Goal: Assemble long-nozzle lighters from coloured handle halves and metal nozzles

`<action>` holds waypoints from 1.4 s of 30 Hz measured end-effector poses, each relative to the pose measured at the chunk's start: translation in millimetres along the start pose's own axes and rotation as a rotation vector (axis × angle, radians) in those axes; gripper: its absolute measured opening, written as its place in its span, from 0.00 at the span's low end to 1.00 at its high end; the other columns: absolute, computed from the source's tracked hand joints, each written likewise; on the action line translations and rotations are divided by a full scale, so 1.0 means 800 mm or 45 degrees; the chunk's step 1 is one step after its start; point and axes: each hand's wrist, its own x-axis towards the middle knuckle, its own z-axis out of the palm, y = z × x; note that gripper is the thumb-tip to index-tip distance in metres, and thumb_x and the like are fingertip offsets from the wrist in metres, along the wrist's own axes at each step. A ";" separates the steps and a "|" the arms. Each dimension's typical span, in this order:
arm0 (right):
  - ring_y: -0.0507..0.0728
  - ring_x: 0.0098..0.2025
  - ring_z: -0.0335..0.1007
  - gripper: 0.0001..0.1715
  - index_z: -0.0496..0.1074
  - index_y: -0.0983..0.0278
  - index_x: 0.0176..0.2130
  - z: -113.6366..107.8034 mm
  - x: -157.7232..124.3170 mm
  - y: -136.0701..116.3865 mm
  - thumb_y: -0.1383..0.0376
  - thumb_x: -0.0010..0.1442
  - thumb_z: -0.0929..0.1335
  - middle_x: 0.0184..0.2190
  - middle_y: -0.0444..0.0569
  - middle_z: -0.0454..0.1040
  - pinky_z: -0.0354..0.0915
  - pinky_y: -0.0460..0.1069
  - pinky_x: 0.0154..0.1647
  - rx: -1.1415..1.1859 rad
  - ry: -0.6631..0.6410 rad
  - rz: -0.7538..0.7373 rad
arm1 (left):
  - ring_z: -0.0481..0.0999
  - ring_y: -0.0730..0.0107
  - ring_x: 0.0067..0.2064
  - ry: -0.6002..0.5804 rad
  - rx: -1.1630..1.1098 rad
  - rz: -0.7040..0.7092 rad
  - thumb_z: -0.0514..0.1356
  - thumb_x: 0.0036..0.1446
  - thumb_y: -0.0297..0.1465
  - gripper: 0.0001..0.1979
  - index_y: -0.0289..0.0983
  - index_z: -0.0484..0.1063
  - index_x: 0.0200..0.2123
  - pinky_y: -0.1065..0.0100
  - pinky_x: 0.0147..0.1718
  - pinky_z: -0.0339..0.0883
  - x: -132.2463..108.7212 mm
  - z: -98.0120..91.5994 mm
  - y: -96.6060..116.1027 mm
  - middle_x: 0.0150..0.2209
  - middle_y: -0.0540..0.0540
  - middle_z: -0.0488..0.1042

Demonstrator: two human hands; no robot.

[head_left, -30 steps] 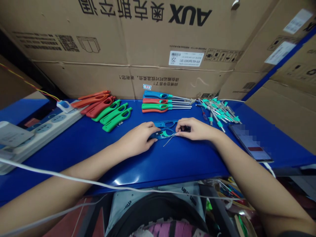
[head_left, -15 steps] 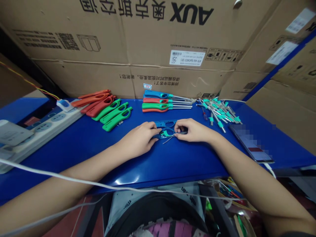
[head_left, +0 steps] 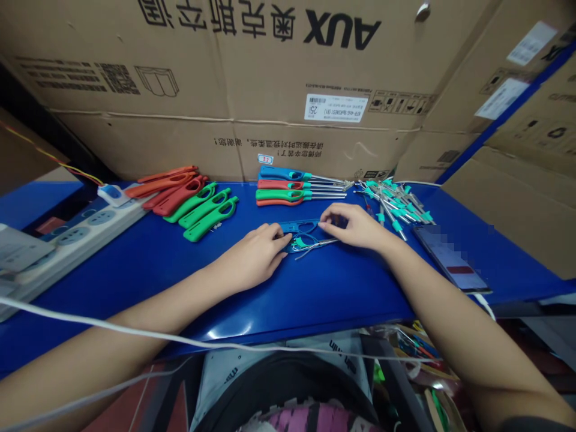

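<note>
In the head view, my left hand [head_left: 258, 255] grips the left end of an opened blue lighter casing on the table. Its upper blue shell half [head_left: 292, 227] has a finger-hole loop. On the lower half lie a teal-green trigger piece [head_left: 300, 243], thin wires and a metal tube [head_left: 324, 242] pointing right. My right hand [head_left: 353, 225] has its thumb and forefinger closed at the right end of the upper shell half, just above the tube. What is under my left fingers is hidden.
Several assembled lighters [head_left: 281, 195] lie behind my hands. Green casings [head_left: 211, 219] and red casings [head_left: 177, 195] are left, near a power strip [head_left: 85, 231]. Tube assemblies [head_left: 396, 204] and a phone [head_left: 452, 258] lie right. A white cable [head_left: 180, 338] crosses in front.
My right hand has shifted from the metal tube and trigger up to the right end of the upper blue shell half. My left hand stays on the casing. The view has shifted slightly.
</note>
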 end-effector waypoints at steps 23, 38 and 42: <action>0.73 0.57 0.61 0.21 0.77 0.61 0.48 -0.088 -0.031 0.079 0.68 0.55 0.67 0.53 0.62 0.67 0.59 0.65 0.54 -0.813 0.399 1.418 | 0.74 0.57 0.43 -0.094 0.333 -0.049 0.46 0.71 0.29 0.18 0.30 0.74 0.51 0.61 0.41 0.68 0.004 0.000 0.017 0.44 0.37 0.74; 0.72 0.57 0.63 0.20 0.76 0.61 0.50 -0.080 -0.022 0.083 0.64 0.59 0.66 0.54 0.61 0.68 0.62 0.64 0.54 -0.765 0.388 1.340 | 0.75 0.54 0.45 -0.005 0.243 -0.019 0.49 0.69 0.30 0.17 0.32 0.74 0.52 0.57 0.43 0.69 -0.001 -0.002 0.013 0.46 0.36 0.74; 0.72 0.59 0.60 0.21 0.75 0.63 0.52 -0.082 -0.004 0.091 0.65 0.59 0.67 0.56 0.62 0.67 0.60 0.64 0.55 -0.807 0.243 1.348 | 0.75 0.56 0.46 0.020 0.242 -0.025 0.50 0.68 0.30 0.17 0.34 0.73 0.53 0.58 0.44 0.69 -0.001 0.001 0.011 0.46 0.36 0.75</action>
